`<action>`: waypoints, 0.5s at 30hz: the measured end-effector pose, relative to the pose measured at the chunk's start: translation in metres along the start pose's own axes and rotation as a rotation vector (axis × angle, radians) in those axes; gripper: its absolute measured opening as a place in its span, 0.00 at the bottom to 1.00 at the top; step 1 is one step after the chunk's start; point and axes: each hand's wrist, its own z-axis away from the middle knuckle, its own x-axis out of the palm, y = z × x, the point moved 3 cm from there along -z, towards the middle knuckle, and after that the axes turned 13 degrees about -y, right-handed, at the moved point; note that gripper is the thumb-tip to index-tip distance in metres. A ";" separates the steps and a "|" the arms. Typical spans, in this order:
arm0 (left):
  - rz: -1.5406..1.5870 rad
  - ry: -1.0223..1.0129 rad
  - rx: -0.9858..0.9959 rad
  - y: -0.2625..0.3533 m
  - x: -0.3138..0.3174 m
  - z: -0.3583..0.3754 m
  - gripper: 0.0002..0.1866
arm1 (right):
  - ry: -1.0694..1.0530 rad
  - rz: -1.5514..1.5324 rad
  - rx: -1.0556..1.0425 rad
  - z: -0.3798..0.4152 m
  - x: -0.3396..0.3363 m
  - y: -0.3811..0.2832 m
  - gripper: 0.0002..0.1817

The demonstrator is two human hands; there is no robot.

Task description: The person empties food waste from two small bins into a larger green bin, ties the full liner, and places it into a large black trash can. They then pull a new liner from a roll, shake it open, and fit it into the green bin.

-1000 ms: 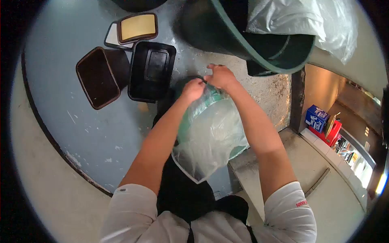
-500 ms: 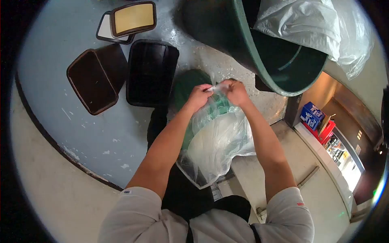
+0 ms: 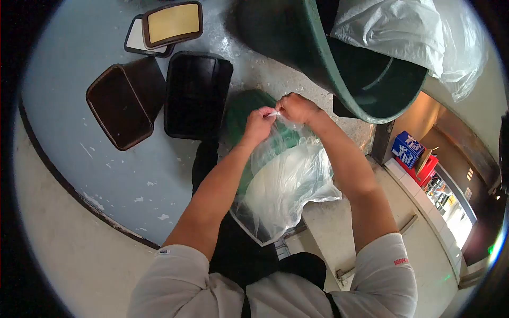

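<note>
Place: by appearance, a utility or waste-handling corner of a workplace; exact business cannot be told. Evidence: chipped blue-grey painted floor (image 3: 116, 177); brown wastebasket (image 3: 119, 106) and black wastebasket (image 3: 196, 100), left; large dark green bin (image 3: 286, 42), far right, draped with white plastic (image 3: 389, 32); clear plastic bag (image 3: 281, 177), near centre. Right: opening with tiled ledge (image 3: 422, 200) carrying blue box (image 3: 407, 148), brightly lit beyond.

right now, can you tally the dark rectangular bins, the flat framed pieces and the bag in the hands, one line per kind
Dark rectangular bins: 2 (brown bin, black bin)
Flat framed pieces: 2 (yellow piece, white piece)
Clear bag between left hand and right hand: 1
Total: 5
</note>
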 end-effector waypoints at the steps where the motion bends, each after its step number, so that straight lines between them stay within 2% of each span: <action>1: 0.005 -0.012 0.006 0.000 0.000 0.000 0.11 | 0.009 0.013 0.009 -0.001 0.001 0.000 0.09; 4: -0.012 -0.033 0.029 0.002 -0.002 0.002 0.11 | 0.009 0.017 0.019 0.002 -0.003 -0.007 0.08; 7: -0.047 -0.018 0.034 -0.001 -0.003 0.004 0.11 | -0.074 -0.180 -0.031 0.000 -0.002 -0.005 0.10; 12: 0.004 0.020 -0.010 -0.001 -0.009 0.018 0.11 | 0.079 -0.205 0.027 -0.019 0.025 0.002 0.13; 15: -0.098 0.020 0.002 -0.005 -0.010 0.015 0.11 | 0.213 -0.239 0.102 -0.027 0.042 0.008 0.11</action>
